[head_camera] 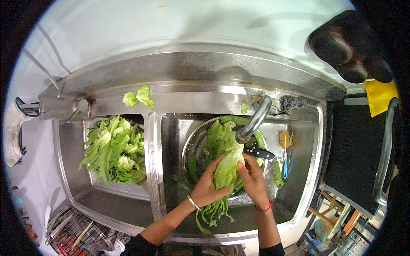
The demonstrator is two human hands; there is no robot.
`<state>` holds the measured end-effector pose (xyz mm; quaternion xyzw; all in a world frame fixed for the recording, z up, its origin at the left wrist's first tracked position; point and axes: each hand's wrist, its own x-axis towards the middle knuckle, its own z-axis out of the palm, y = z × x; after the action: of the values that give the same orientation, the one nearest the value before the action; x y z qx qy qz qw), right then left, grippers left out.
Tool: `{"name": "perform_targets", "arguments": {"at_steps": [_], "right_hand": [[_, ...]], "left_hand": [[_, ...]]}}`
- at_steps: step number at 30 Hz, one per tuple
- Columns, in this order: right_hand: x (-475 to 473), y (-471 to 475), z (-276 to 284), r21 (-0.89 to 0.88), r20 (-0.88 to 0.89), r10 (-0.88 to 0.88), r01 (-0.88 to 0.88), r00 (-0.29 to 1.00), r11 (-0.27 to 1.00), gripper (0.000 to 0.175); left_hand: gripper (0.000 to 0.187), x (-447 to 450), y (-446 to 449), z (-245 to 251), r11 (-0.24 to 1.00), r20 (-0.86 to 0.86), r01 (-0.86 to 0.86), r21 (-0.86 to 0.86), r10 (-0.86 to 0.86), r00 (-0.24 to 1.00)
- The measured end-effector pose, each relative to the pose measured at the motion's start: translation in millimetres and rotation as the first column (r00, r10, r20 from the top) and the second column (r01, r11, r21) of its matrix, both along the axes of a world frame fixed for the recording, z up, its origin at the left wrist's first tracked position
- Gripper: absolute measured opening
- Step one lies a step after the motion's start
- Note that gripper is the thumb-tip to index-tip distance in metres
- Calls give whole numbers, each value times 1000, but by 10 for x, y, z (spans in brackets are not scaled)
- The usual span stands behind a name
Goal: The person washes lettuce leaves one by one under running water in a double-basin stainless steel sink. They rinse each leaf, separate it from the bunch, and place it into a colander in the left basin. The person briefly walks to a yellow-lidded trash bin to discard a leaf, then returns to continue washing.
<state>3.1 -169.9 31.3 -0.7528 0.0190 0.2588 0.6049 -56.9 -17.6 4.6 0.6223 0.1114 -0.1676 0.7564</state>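
Observation:
My left hand, with a ring and a silver bangle, and my right hand, with a red wrist cord, both hold a head of leafy green lettuce. Its pale end lies under the spout of the metal faucet, and thin leaves hang toward me. Below it in the right basin is a round metal bowl with more leaves. A knife's black handle shows beside my right hand; its blade is mostly hidden. A large pile of lettuce leaves fills a tray in the left basin.
A brush with a blue handle and a leaf piece lie at the right basin's side. Leaf scraps and a dark scouring pad rest on the back ledge. The basin divider runs left of my hands; a wire rack stands lower left.

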Motion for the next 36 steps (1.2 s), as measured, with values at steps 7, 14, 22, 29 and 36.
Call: {"name": "perform_targets", "arguments": {"at_steps": [7,14,22,29,36], "right_hand": [[80,46,14,-409,303,289,-150,908,900,21],[285,-51,-188,-203,257,257,-208,932,957,26],[-59,60,-163,-104,170,160,-144,972,984,46],[-172,177,-2,-11,-38,6,-7,999,1000,39],[-134,158,37,203,-227,9,38,974,978,26]], "left_hand": [[84,-62,133,-38,998,-53,59,32,-57,997],[76,-208,332,-210,904,-426,-220,-367,46,903],[64,-346,503,-218,707,-570,-321,-630,-140,810],[76,-224,405,0,940,-357,-56,-336,-72,931],[84,-132,326,-37,996,-178,58,-62,-69,982]]}}
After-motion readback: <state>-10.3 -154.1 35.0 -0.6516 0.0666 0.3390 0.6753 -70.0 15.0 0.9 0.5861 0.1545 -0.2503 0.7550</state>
